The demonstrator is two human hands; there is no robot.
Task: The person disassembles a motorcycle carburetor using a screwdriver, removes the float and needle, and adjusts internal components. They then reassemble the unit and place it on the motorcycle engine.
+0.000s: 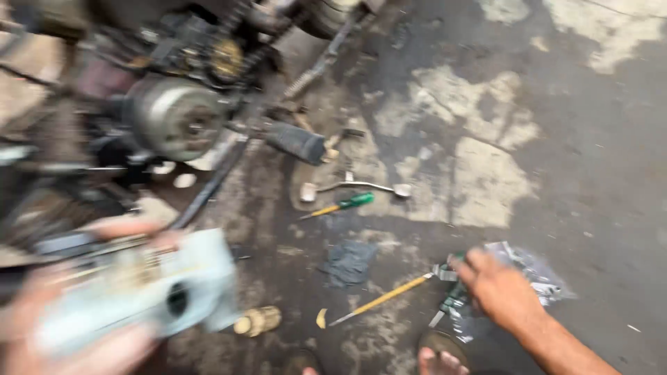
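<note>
Our right hand (pixel 497 288) is down on the yellow screwdriver (pixel 381 300), whose shaft runs left and nearer; grip too blurry to call. Left hand (pixel 76 333) is wrapped round a pale box (pixel 139 288).

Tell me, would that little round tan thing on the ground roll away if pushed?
Probably. The small tan ribbed cylinder lies on its side, so it would likely roll. The stained concrete floor looks rough, which may stop it soon. It seems light.
</note>
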